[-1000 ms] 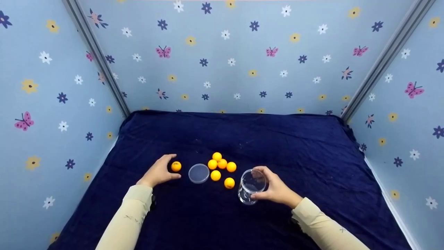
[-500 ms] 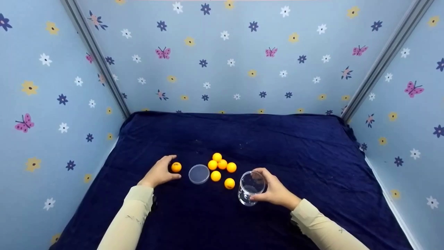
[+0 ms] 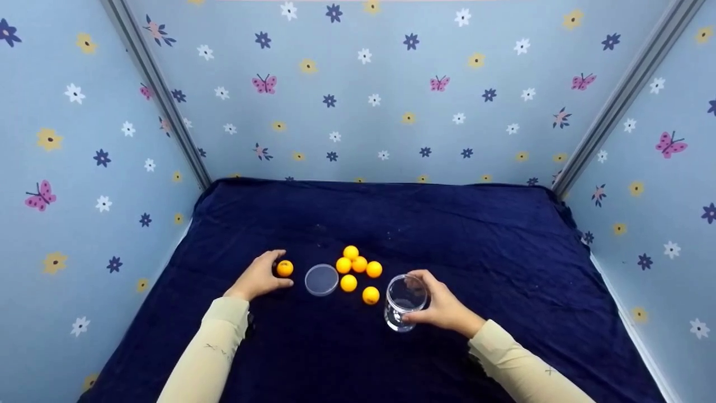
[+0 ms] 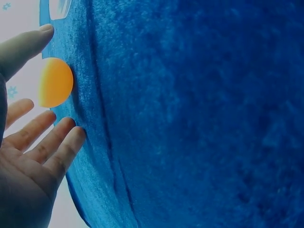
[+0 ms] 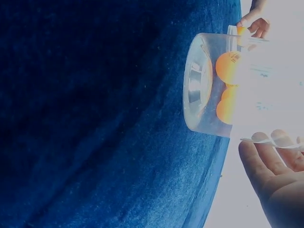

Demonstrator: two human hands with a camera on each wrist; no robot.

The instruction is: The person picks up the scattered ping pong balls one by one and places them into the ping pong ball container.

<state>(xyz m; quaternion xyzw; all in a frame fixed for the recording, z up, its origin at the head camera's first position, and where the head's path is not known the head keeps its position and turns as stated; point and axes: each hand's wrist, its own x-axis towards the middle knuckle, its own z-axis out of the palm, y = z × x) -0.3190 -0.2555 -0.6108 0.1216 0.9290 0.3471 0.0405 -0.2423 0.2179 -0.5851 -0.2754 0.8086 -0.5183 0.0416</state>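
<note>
My left hand (image 3: 258, 278) lies on the left with thumb and fingers spread around a single orange ping-pong ball (image 3: 285, 268). Gaps show between that ball and the fingers in the left wrist view. On the right, my right hand (image 3: 446, 304) grips a clear plastic jar (image 3: 395, 318) by its side, fingers behind and thumb in front. The jar stands upright, lidless, with no ball visible inside. A round clear lid (image 3: 321, 280) lies flat between the hands. Beside it sits a loose cluster of several orange ping-pong balls (image 3: 359, 264); the nearest ball (image 3: 371, 295) is close to the jar.
A dark blue velvety cloth (image 3: 313, 358) with slight creases covers the table. Blue flowered panels (image 3: 369, 123) wall in the back and both sides, joined by grey metal posts (image 3: 162, 101) at the corners.
</note>
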